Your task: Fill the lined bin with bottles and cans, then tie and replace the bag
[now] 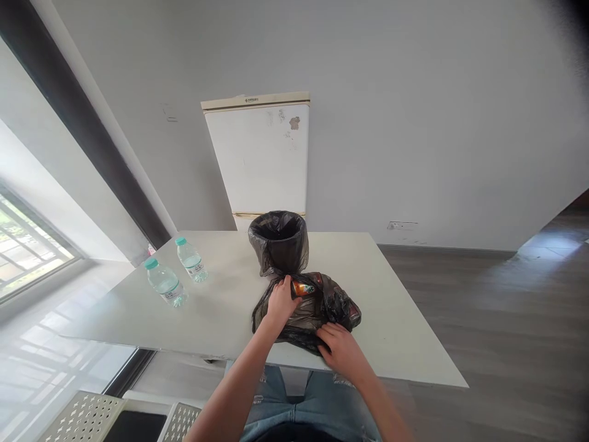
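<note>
A black plastic bag (306, 316) lies crumpled near the table's front edge, with some reddish items showing dimly through its right side. My left hand (280, 302) is closed around a dark can with a colourful orange print (304, 288), at the bag's opening. How far the can sits inside the bag is hard to tell. My right hand (339, 345) has its fingers curled on the near right edge of the bag, gripping the film. Just behind stands a bin (281, 242) lined with another black bag, its mouth facing up.
Two clear water bottles with teal caps stand at the left, one nearer (165, 283) and one farther (192, 261). The white table (391, 313) ends close to my body. A white fridge (262, 159) stands beyond it. Perforated light-coloured plastic (87, 417) shows at the lower left.
</note>
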A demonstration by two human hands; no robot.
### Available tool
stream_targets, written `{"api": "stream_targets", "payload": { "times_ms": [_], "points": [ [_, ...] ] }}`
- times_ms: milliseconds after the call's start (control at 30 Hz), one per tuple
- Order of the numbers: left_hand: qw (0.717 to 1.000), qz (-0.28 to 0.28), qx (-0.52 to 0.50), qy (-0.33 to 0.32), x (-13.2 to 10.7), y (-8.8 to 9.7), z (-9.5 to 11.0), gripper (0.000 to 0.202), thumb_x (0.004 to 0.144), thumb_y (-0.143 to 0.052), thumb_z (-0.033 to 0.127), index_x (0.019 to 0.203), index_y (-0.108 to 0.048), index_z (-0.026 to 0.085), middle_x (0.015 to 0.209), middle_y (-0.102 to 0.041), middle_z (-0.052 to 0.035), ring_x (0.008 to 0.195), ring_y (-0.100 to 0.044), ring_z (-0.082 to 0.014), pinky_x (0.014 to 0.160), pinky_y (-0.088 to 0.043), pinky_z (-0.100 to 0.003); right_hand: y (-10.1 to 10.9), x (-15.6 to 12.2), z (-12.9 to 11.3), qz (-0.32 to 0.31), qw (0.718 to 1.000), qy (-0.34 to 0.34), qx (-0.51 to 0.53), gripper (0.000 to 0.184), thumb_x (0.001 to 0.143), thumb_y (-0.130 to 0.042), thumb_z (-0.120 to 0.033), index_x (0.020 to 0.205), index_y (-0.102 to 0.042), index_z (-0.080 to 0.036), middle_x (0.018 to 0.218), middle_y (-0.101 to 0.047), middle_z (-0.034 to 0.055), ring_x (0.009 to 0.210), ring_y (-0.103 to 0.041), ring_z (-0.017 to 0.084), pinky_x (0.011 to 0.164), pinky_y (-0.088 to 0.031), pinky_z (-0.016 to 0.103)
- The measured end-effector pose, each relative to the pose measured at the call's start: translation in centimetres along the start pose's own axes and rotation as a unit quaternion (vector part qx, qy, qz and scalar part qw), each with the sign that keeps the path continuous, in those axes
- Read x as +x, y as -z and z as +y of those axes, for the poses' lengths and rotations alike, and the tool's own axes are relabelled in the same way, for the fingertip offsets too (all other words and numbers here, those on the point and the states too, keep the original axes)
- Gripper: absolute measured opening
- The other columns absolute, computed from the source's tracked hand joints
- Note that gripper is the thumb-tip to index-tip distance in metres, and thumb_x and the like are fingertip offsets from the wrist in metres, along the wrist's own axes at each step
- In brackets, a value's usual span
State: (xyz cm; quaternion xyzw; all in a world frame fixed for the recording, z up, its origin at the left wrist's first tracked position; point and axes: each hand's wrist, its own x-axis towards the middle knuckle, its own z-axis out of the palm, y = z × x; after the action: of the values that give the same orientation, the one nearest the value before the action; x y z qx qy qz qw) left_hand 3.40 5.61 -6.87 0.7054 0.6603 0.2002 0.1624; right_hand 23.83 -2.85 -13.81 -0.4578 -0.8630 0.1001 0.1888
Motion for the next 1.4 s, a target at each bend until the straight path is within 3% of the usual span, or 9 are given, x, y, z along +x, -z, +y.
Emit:
{"api": "stream_targets", "payload": {
  "times_ms": [233,500,700,833,1100,1300,1400],
  "points": [
    [0.999,0.022,-0.035,-0.027,-0.5,-0.3,-0.1,0.041,0.084,-0.080,0.023,0.119,-0.059,0.019,0.120,-0.073,-0.0128,0.113,-0.069,-0.0276,0.090,-0.047,-0.032,-0.2,0.0,0.1,0.001,1.000,0.001,-0.003,0.013,0.087,-0.062,-0.010,0.094,-0.069,-0.018,0.093,-0.071,0.0064,0.095,-0.064,0.024,0.088,-0.048,0.036],
    [0.982,0.098,-0.150,-0.060,-3.0,2.5,0.2,0.041,0.083,-0.078,0.024,0.121,-0.064,0.025,0.122,-0.070,-0.0059,0.105,-0.070,-0.0232,0.091,-0.054,-0.034,0.2,0.1,-0.2,0.001,1.000,-0.007,0.006,0.014,0.087,-0.062,-0.009,0.094,-0.069,-0.019,0.092,-0.071,0.0054,0.092,-0.064,0.023,0.085,-0.048,0.035],
    [0.982,0.124,-0.105,-0.093,-4.1,4.5,0.7,0.040,0.085,-0.072,0.022,0.124,-0.066,0.026,0.122,-0.068,-0.0064,0.111,-0.068,-0.0248,0.098,-0.054,-0.037,0.1,0.0,-0.1,0.003,1.000,-0.003,0.004,0.014,0.087,-0.063,-0.008,0.093,-0.068,-0.019,0.090,-0.069,0.0050,0.091,-0.064,0.022,0.082,-0.047,0.034],
    [0.980,0.142,-0.079,-0.114,-3.9,4.5,1.2,0.040,0.086,-0.071,0.023,0.125,-0.066,0.025,0.120,-0.066,-0.0079,0.109,-0.068,-0.0253,0.096,-0.055,-0.037,0.1,0.0,-0.1,0.000,1.000,-0.011,0.002,0.012,0.087,-0.063,-0.008,0.091,-0.068,-0.018,0.089,-0.069,0.0050,0.091,-0.065,0.023,0.082,-0.047,0.035],
    [0.987,0.112,-0.043,-0.109,-3.1,2.1,0.8,0.049,0.085,-0.066,0.022,0.134,-0.062,0.024,0.121,-0.056,-0.0098,0.109,-0.066,-0.0271,0.098,-0.054,-0.039,0.4,0.0,-0.2,-0.013,1.000,-0.019,0.015,0.016,0.088,-0.060,-0.010,0.097,-0.070,-0.019,0.094,-0.071,0.0066,0.095,-0.064,0.023,0.087,-0.047,0.035],
    [0.990,0.081,-0.085,-0.084,-3.2,2.2,1.3,0.052,0.090,-0.061,0.024,0.141,-0.052,0.027,0.128,-0.053,-0.0097,0.097,-0.070,-0.0246,0.085,-0.056,-0.035,0.2,0.1,-0.2,-0.011,1.000,-0.015,0.014,0.015,0.087,-0.061,-0.009,0.095,-0.070,-0.018,0.094,-0.071,0.0060,0.094,-0.064,0.023,0.086,-0.047,0.036],
    [0.990,0.066,-0.088,-0.087,-3.2,2.4,1.2,0.054,0.090,-0.060,0.020,0.143,-0.053,0.031,0.126,-0.052,-0.0078,0.098,-0.069,-0.0233,0.089,-0.055,-0.033,0.2,0.0,-0.1,-0.007,1.000,-0.014,0.011,0.014,0.088,-0.060,-0.009,0.093,-0.069,-0.019,0.092,-0.070,0.0051,0.093,-0.064,0.023,0.088,-0.047,0.036]
  ]
}}
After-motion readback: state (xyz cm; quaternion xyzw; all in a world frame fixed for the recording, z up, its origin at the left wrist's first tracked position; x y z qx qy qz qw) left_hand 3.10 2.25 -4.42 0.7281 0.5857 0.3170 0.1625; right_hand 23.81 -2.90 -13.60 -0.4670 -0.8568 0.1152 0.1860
